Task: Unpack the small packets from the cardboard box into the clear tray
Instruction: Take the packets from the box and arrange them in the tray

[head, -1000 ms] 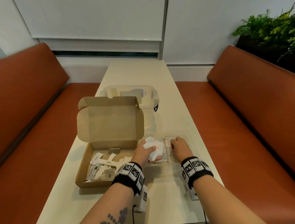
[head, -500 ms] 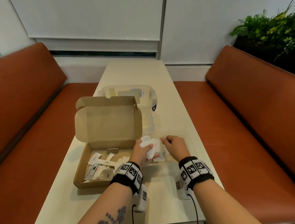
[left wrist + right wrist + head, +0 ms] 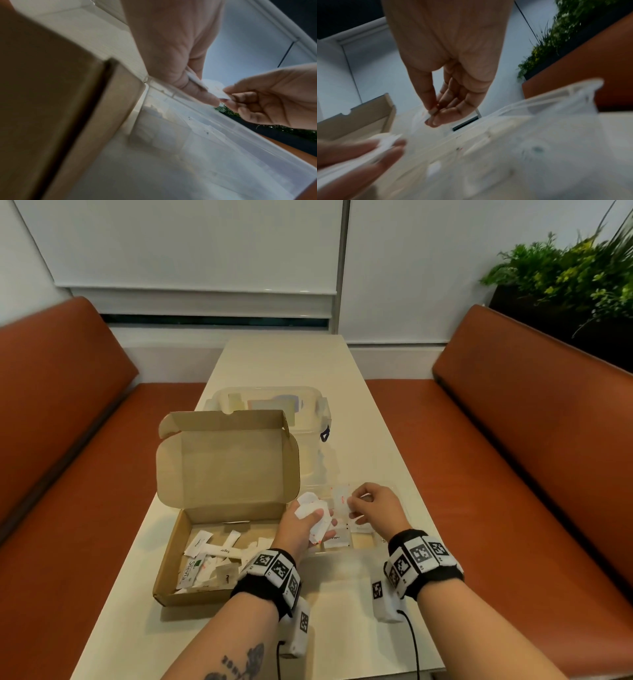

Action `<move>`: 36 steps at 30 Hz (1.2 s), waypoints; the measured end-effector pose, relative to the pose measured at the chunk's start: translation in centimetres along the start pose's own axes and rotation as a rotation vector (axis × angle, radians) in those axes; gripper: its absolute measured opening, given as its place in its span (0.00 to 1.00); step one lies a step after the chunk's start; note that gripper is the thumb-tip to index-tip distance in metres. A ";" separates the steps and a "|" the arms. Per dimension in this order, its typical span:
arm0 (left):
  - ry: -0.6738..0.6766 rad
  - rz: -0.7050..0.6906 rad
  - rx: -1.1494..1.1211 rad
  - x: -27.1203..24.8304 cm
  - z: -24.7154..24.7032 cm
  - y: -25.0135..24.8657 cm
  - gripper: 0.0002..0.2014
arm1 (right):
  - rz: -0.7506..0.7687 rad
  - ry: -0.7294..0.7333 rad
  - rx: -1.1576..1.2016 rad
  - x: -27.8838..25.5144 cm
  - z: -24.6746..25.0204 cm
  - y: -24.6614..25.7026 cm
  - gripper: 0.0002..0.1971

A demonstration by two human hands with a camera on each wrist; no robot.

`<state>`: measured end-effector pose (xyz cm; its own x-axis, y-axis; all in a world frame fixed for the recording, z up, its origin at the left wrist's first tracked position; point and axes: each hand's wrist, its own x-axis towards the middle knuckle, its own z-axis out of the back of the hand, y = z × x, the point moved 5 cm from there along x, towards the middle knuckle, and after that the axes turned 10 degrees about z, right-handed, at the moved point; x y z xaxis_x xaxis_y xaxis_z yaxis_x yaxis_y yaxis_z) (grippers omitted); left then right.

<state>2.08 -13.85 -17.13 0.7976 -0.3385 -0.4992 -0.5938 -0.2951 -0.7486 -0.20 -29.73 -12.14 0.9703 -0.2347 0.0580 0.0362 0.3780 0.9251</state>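
An open cardboard box (image 3: 171, 580) sits on the table at the left with several white packets (image 3: 205, 559) inside. To its right lies the clear tray (image 3: 407, 508), holding a few packets (image 3: 337, 539). My left hand (image 3: 301, 525) hovers over the tray's left end and grips a bunch of white packets (image 3: 313, 508). My right hand (image 3: 373, 505) is above the tray and pinches one white packet with red print (image 3: 340, 501) between thumb and fingertips. In the left wrist view, the right hand (image 3: 265, 98) holds that packet (image 3: 216, 89) beside my left fingers (image 3: 200, 93).
A clear lidded storage tub (image 3: 274, 409) stands behind the box lid (image 3: 226, 460). Orange benches (image 3: 534, 446) flank the narrow cream table (image 3: 284, 361). A plant (image 3: 565, 272) is at the far right. Cables hang from both wrist cameras over the near table edge.
My right hand came off the tray floor, rose to the bunch in my left hand and now pinches a single packet away from it. The left hand stayed in place.
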 end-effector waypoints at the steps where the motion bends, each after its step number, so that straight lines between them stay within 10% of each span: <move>1: 0.003 -0.004 -0.001 0.1 0.0 0.0 0.12 | 0.009 -0.008 -0.052 0.2 0.8 0.0 0.04; 9: 0.008 -0.011 -0.005 0.6 0.2 0.3 0.12 | 0.106 0.181 -0.679 1.6 2.0 -1.6 0.08; 36: 0.010 0.019 0.075 0.8 0.3 0.5 0.14 | 0.174 0.203 -0.819 1.4 -1.2 -4.1 0.11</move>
<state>2.49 -14.01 -18.07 0.7851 -0.3525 -0.5093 -0.5986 -0.2206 -0.7701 1.27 -30.51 -16.26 0.9992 0.0212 0.0335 -0.0314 0.9389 0.3427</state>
